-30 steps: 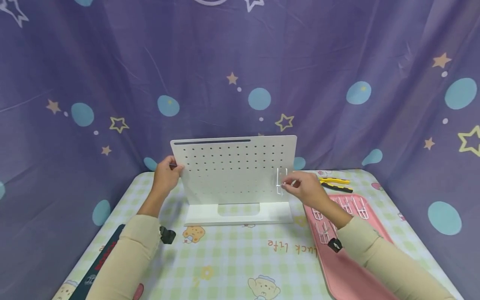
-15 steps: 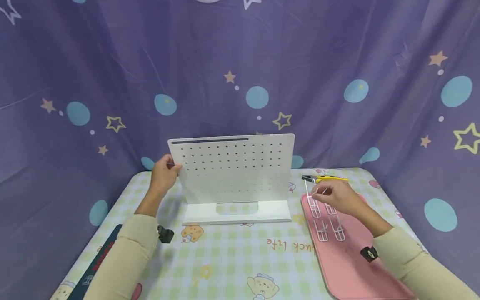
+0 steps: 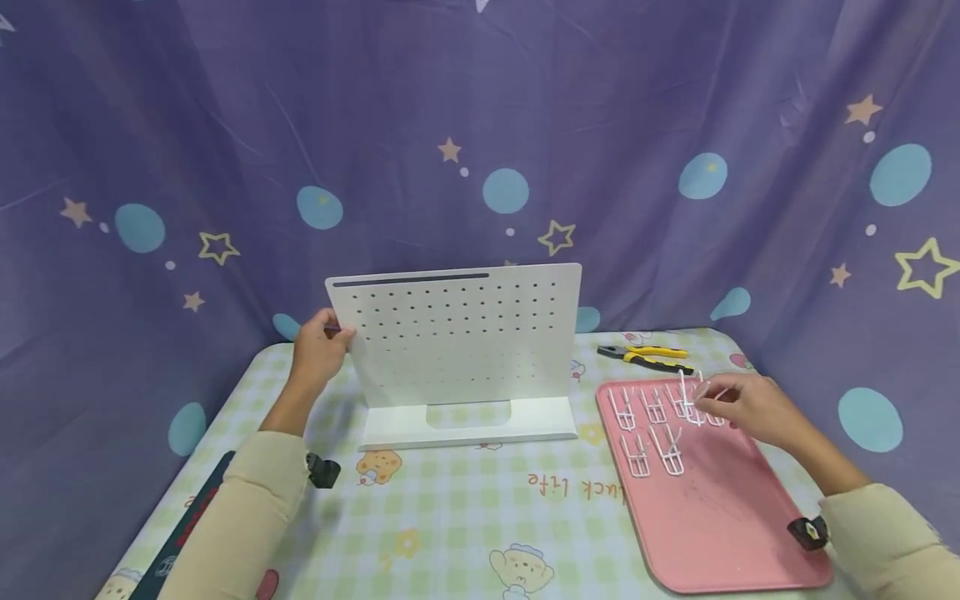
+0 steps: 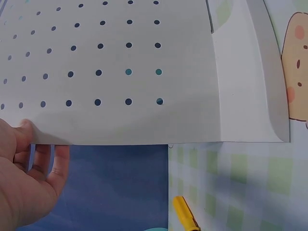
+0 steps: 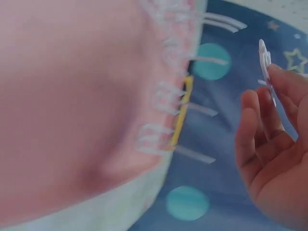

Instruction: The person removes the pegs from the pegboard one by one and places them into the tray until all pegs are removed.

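Note:
A white pegboard point(image 3: 457, 342) stands upright on its flat base in the middle of the table. At its left edge my left hand point(image 3: 318, 354) pinches the panel, thumb on the front and fingers behind, as the left wrist view also shows. My right hand point(image 3: 750, 404) holds a white wire hook point(image 5: 264, 60) between thumb and fingertips, over the far right part of the pink tray point(image 3: 712, 533). Several similar wire hooks point(image 3: 636, 457) lie in two rows at the tray's far end. The held hook overlaps some of them in the head view.
Pliers with yellow and black handles point(image 3: 652, 352) lie behind the tray. A long dark box with red lettering point(image 3: 187, 521) lies along the left, partly hidden by my left sleeve. A purple curtain point(image 3: 480, 100) hangs behind the table point(image 3: 450, 525).
My right hand has moved with the wire hook from the pegboard's right side to over the tray, going rightward. My left hand keeps its grip on the panel's edge.

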The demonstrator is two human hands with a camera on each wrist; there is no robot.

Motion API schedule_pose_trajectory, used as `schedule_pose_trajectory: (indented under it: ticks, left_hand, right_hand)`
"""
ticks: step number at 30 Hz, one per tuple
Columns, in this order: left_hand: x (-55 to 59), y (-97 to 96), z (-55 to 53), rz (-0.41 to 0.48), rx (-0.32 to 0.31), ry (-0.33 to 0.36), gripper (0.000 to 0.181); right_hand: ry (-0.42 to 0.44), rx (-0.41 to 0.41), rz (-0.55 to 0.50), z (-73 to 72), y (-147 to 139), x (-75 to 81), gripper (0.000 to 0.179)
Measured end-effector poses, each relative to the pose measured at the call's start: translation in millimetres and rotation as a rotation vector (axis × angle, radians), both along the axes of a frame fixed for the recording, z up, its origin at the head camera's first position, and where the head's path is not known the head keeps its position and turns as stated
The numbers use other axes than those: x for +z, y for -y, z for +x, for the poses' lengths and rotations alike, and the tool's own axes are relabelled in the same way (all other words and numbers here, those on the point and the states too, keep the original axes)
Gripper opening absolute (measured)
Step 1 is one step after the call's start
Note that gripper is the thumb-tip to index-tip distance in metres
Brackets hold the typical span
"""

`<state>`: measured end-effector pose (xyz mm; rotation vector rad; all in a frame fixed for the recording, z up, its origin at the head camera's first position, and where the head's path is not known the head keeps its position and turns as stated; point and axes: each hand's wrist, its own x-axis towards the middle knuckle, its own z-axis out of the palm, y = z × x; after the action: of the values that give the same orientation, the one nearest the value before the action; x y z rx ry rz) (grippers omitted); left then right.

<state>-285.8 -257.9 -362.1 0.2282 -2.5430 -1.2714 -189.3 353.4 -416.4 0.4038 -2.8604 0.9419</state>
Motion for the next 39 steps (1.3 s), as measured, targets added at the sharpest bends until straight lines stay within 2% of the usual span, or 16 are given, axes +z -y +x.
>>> schedule_pose_trajectory:
  ticks: [5,10,16,22,29,35,39]
  left_hand:
    - [-1.0,0.2,0.0,-0.009,-0.005,-0.001,0.02]
    - [-0.4,-0.4,-0.2,0.009,-0.006,0.003,0.02]
    - [1.1,-1.0,-0.5,0.012,-0.007,0.002,0.021]
    - [0.5,-0.8,0.8,0.014,-0.01,0.0,0.02]
    - [-0.9,0.2,1.6,0.019,0.003,-0.023,0.021]
    - [-3.2,-0.2,1.6,0.02,0.008,-0.032,0.021]
    - [-2.7,1.6,2.1,0.015,-0.015,-0.021,0.023]
  right_hand:
    - [0.078,0.022,0.03,5.5,-18,-20.9,0.005]
    - [0.06,0.083,0.035,7.8,-25,-46.8,0.013]
    - [0.072,0.111,0.037,6.9,-24,-62.9,0.016]
    - [0.034,0.122,0.094,4.8,-24,-67.2,0.016]
    - [0.074,0.092,0.162,2.2,-24,-65.2,0.013]
    - [0.085,0.096,0.164,4.3,-24,-62.3,0.011]
    - [0.019,0.106,0.149,5.5,-29,-55.6,0.01]
